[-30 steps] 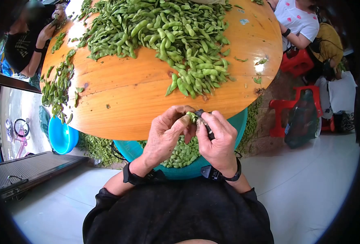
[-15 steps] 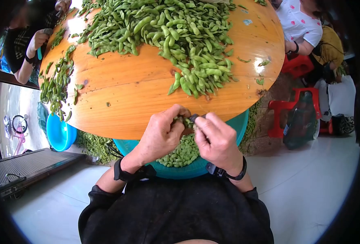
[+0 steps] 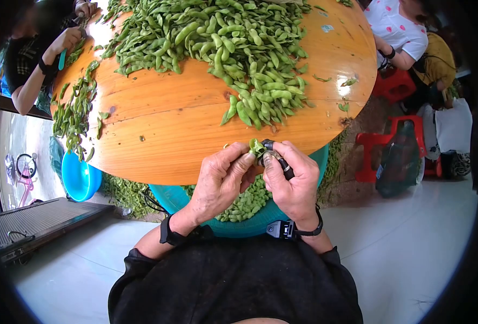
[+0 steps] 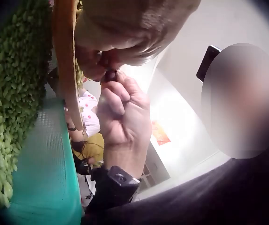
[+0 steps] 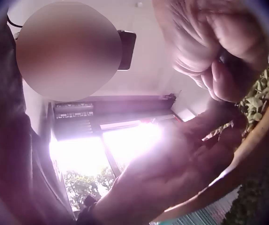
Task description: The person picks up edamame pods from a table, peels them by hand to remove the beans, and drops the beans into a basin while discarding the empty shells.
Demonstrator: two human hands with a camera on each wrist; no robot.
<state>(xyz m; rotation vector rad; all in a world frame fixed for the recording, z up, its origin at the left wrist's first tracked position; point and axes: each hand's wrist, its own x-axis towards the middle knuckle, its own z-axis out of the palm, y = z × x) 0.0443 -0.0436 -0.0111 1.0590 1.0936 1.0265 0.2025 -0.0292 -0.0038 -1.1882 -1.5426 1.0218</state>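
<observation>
My left hand (image 3: pixel 220 175) pinches a green soybean pod (image 3: pixel 256 146) between thumb and forefinger, just off the near edge of the wooden table (image 3: pixel 168 124). Close against the pod, my right hand (image 3: pixel 293 178) grips a small black tool (image 3: pixel 288 171); its exact kind does not show. The pod looks split, with pale green inside. Below both hands, a teal basin (image 3: pixel 247 229) holds shelled green beans (image 3: pixel 243 204). A large heap of whole pods (image 3: pixel 195 40) covers the far part of the table. In the left wrist view, the fingertips of both hands meet.
Loose pods (image 3: pixel 79 116) lie along the table's left side. A blue basin (image 3: pixel 79 178) stands below that edge, near a ribbed metal panel (image 3: pixel 44 227). At the right are red stools (image 3: pixel 371 156) and a dark plastic bag (image 3: pixel 400 167). Other people sit at both sides.
Both hands keep working close together over the basin. The pod, mostly hidden half a second ago, now shows at the left fingertips, and the black tool has turned into clearer view.
</observation>
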